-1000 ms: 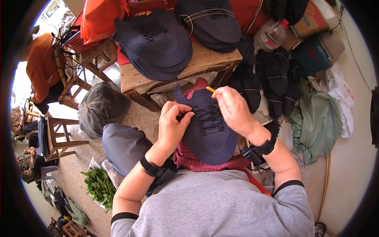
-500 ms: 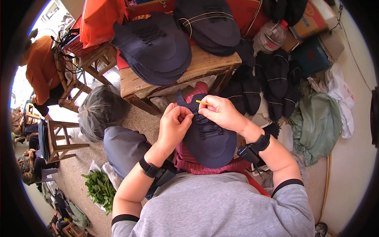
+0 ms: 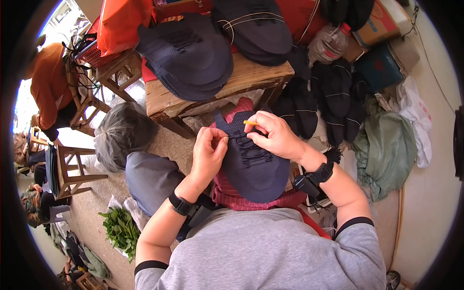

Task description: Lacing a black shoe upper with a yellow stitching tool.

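A: Start with the biggest thing near the work.

B: The wooden tabletop [image 3: 256, 73], at about 11 to 12 o'clock from the lap. It carries a stack of mesh shoe uppers [image 3: 186, 55] at 11 o'clock and a tied bundle of more dark pieces [image 3: 253, 31] at 12.

A: And closer in?

B: A burgundy striped cloth [image 3: 220, 195] is spread under the navy mesh shoe upper [image 3: 261, 176], which lies over the lap near the middle of the view, its rounded end toward 5 o'clock.

A: Where are the hands?

B: The left hand [image 3: 207, 153] is at the upper's 10 o'clock edge, thumb and forefinger pinched together, seemingly on a strand. The right hand [image 3: 279, 139] sits over the 1 o'clock side, fingers grasping a slim yellow-handled tool [image 3: 251, 123]; its tip is too small to make out.

A: What about the laces?

B: The black laces [image 3: 253, 152] cross the upper's middle in rows, below the right thumb. A thin dark strand [image 3: 237, 136] seems to run between the two hands.

A: What has just changed?

B: Half a second ago the fingertips nearly met; now the left ones have drawn off toward 9 o'clock, leaving a wider gap. I'd judge that the strand is being pulled snug, so this row of lacing looks unfinished.
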Action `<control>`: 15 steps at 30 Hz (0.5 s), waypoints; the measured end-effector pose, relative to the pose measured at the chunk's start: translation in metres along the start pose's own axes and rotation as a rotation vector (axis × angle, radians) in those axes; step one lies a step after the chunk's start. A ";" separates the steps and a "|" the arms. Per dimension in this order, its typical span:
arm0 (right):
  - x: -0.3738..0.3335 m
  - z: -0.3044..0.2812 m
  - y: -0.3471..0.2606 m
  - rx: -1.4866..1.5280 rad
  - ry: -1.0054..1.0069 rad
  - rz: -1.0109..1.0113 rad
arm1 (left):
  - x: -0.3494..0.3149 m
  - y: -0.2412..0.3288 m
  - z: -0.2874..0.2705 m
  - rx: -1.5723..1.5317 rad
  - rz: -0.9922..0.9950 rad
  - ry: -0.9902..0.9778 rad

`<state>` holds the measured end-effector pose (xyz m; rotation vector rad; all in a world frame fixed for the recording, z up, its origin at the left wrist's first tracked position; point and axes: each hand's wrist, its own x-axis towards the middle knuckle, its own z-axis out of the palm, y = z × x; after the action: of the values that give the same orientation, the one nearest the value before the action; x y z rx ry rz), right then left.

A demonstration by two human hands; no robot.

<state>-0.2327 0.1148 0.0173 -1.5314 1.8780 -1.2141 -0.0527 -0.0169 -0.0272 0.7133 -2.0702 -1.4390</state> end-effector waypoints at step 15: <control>0.019 -0.005 0.003 -0.419 -0.061 -0.428 | -0.002 0.003 -0.002 -0.016 0.011 -0.177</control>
<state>-0.2438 0.0989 0.0204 -2.2582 1.9063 -0.9521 -0.0503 -0.0160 -0.0241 0.5858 -2.1884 -1.5598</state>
